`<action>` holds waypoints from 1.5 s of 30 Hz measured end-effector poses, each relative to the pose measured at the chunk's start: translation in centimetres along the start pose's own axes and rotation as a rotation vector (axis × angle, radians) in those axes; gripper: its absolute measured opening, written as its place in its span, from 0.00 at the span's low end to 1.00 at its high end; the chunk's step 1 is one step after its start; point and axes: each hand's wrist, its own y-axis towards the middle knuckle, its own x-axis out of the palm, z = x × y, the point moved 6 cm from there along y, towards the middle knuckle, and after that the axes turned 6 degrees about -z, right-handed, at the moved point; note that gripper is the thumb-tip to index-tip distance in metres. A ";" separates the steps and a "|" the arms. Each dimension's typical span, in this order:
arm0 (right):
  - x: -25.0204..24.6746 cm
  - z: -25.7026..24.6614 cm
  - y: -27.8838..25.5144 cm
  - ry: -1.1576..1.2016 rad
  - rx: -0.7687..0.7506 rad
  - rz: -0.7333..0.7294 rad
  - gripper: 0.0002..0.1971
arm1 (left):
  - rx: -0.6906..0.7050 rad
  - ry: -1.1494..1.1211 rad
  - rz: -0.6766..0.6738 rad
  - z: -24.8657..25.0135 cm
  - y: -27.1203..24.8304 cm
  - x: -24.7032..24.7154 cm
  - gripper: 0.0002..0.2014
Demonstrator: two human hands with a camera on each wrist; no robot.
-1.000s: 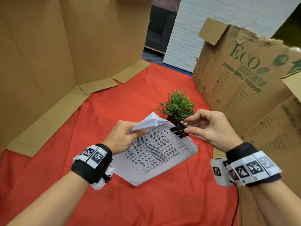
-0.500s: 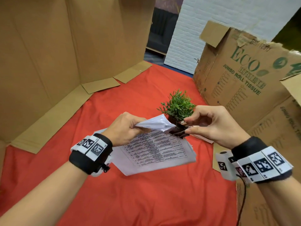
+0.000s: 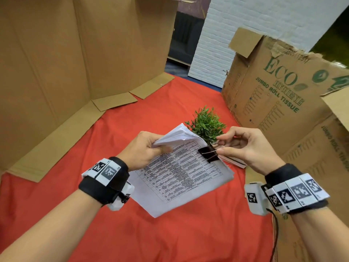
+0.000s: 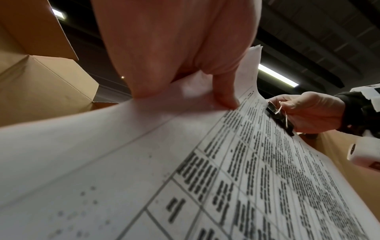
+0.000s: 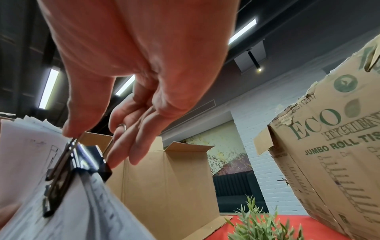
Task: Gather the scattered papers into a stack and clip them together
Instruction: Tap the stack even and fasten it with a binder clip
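Small green plant [image 3: 206,124] just behind the clip, between the hands and the far edge of the red cloth [image 3: 188,233]; tall plain cardboard walls [image 3: 56,63] along the left edge, flaps lying flat on the cloth; printed carton [image 3: 283,95] along the right edge; white brick wall [image 3: 245,25] beyond the far right corner; thin white-and-dark object [image 3: 236,163] on the cloth under the right hand, unidentifiable.

Paper stack [image 3: 181,176] held above the middle of the cloth, clear of it; left hand [image 3: 143,150] gripping its far left corner, thumb on top, upper sheets curled up and back; black binder clip [image 3: 208,153] seated on the far right edge of the stack; right hand [image 3: 245,146] pinching the clip's wire levers between thumb and fingers; wrist bands with square black-and-white markers on both arms.

Versus half a second ago: stack raised and tilted more towards the camera; curled sheets lifted higher; right hand in much the same place, same pinch on the levers.

Carton text in green: "ECO", "JUMBO ROLL TISSUE"; word between them not legible; stamped number near the torn top rim, partly unreadable; top sheet a printed table, text too small to read.
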 end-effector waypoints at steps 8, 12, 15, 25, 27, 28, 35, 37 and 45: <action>0.4 0.2 -0.5 0.042 0.021 0.018 0.17 | -0.036 -0.114 0.058 0.2 -0.7 0.2 0.17; 0.7 0.2 -0.9 -0.210 -0.083 0.105 0.13 | -0.094 -0.222 0.147 -1.1 -1.4 0.1 0.13; 1.9 1.7 -1.0 -0.171 -0.020 0.041 0.19 | -0.118 -0.250 0.140 -1.8 -1.9 0.5 0.15; 4.4 4.3 0.6 -0.119 0.125 -0.117 0.33 | -0.076 -0.239 0.114 -0.3 -1.6 -0.4 0.17; 4.3 5.0 0.8 0.160 0.245 -0.103 0.47 | -0.081 -0.220 0.102 -0.6 -1.8 -0.9 0.13; 4.4 5.0 0.7 0.249 0.294 -0.100 0.50 | -0.079 -0.224 0.101 -0.8 -1.9 -1.0 0.11; 4.5 3.5 2.3 -0.059 0.205 -0.165 0.39 | -0.090 -0.218 0.157 -1.6 -1.8 -1.8 0.15; 4.9 3.4 2.4 -0.265 0.175 -0.208 0.37 | -0.072 -0.215 0.140 -1.7 -1.7 -1.7 0.17; 6.3 4.0 3.9 -0.419 0.182 -0.184 0.25 | -0.101 -0.267 0.075 -2.3 -0.8 -1.4 0.15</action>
